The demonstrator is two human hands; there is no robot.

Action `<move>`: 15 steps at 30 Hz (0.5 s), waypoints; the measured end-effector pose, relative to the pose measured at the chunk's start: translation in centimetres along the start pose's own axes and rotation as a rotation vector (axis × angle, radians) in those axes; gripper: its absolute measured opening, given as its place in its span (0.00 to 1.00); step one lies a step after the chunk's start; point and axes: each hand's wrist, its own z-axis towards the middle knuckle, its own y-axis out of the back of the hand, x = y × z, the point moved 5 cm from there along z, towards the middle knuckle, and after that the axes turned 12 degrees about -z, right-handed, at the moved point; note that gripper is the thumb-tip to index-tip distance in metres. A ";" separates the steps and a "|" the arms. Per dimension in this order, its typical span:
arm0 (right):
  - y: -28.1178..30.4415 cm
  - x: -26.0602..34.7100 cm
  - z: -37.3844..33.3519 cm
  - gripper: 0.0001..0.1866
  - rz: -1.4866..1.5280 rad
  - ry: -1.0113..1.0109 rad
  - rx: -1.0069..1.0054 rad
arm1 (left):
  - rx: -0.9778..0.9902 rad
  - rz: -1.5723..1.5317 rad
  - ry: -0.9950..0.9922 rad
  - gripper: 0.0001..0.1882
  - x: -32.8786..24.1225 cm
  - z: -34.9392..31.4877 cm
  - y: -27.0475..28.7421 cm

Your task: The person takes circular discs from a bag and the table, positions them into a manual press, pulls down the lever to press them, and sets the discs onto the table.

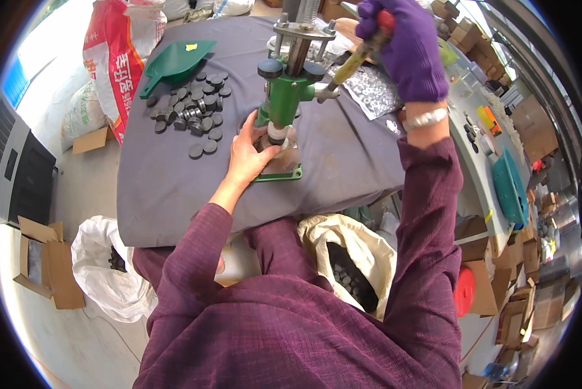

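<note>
A green hand press (287, 97) stands on the grey cloth of the table before me, with a steel column and a white-tipped ram. My bare left hand (249, 155) is at its base, thumb and fingers closed round a small black disc (277, 139) directly under the ram. The fingertips partly hide the disc. Up at the right, my right hand (411, 52), in a purple glove, is wrapped round the red grip of the press lever (352, 68). That lever slants up from the side of the press. Left of the press lies a pile of black discs (194, 107).
Beyond the pile lies a green dustpan (181, 59). A plastic bag of small clear pieces (372, 91) rests right of the press. Below the table edge are an open cream sack (375, 259) with black pieces and a white sack (96, 272). Cardboard boxes (51, 266) stand around.
</note>
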 end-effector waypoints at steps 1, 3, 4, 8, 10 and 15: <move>0.3 0.0 -0.7 0.16 0.036 0.061 0.020 | 0.005 0.094 -0.042 0.51 0.2 0.1 -0.1; -2.8 0.3 -2.6 0.17 -0.313 -0.005 -0.365 | 0.022 0.197 -0.079 0.53 0.9 -0.2 0.1; -3.3 1.3 -4.7 0.17 -0.682 -0.057 -0.741 | 0.022 0.194 -0.065 0.53 0.7 -0.2 0.1; -4.4 -0.1 -10.2 0.22 -0.844 0.079 -0.603 | 0.054 0.323 -0.124 0.54 -0.1 -0.4 0.3; -6.5 -1.4 -14.1 0.17 -1.098 0.157 -0.476 | 0.031 0.299 -0.119 0.54 -0.1 -0.5 0.2; -7.9 -5.7 -21.4 0.11 -1.072 0.255 -0.483 | 0.048 0.340 -0.178 0.52 -1.8 -0.1 -0.2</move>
